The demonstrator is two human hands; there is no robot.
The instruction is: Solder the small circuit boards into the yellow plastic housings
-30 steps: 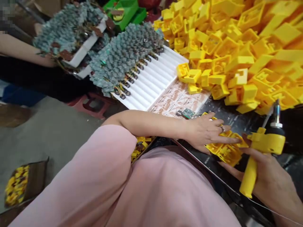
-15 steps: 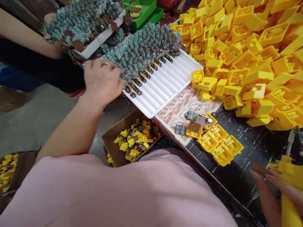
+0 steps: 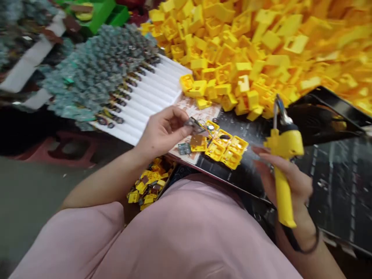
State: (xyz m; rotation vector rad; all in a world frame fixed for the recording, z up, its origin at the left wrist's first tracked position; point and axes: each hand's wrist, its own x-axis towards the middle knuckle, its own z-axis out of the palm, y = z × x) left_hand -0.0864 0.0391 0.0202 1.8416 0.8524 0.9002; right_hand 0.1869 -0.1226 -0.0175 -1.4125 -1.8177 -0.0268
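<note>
A: Where are the hands?

B: Both are in front of me, over a dark bench. The left hand is pinched, thumb and fingers closed on a small board, held just above the bench and beside some cases. The right hand is wrapped loosely around a yellow tool, which stands roughly upright with its metal tip upward. Its foremost fingers are blurred and look free.

A: And the cases?

B: Yellow, hollow side up, grouped between the two hands. A dark disc shows at one of them. Thin wires trail from the board toward them; I can't tell where they end. A loose board lies just beside a brown piece, nearer the left hand.

A: How would you handle this well?

B: I'd grip the board by its edges, leave the wires slack so nothing tugs, and see that none lies across a case's rim. I'd steady the cases with the free right fingertips, tool tip angled well away from wires and left hand.
</note>
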